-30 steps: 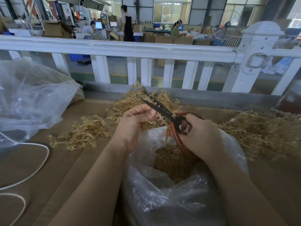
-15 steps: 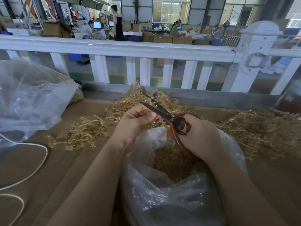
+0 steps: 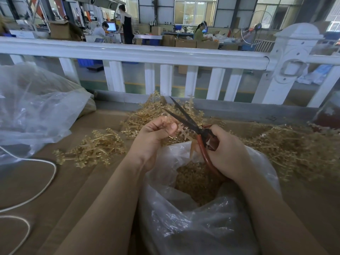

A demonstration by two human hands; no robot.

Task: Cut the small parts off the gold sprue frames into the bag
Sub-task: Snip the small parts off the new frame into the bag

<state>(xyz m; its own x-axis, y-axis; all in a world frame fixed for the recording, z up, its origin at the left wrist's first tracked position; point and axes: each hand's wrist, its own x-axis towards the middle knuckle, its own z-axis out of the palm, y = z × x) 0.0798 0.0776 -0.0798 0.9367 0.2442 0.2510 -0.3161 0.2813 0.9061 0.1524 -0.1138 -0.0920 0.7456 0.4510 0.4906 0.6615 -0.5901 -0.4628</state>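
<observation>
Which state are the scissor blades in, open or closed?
Open. The scissors show two dark blades spread in a V above the bag, gripped by the right hand.

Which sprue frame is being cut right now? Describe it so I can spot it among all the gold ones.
Start at the open clear bag at bottom centre, half full of gold parts. Just above its mouth the left hand pinches one sprue frame against the open blades of the red-handled scissors in the right hand. It alone is held up; the rest lie in piles.

Soft daylight from far windows [image 3: 195, 13]; sharp centre, wide-angle bending at edges, glare on bag [image 3: 184, 227].
</observation>
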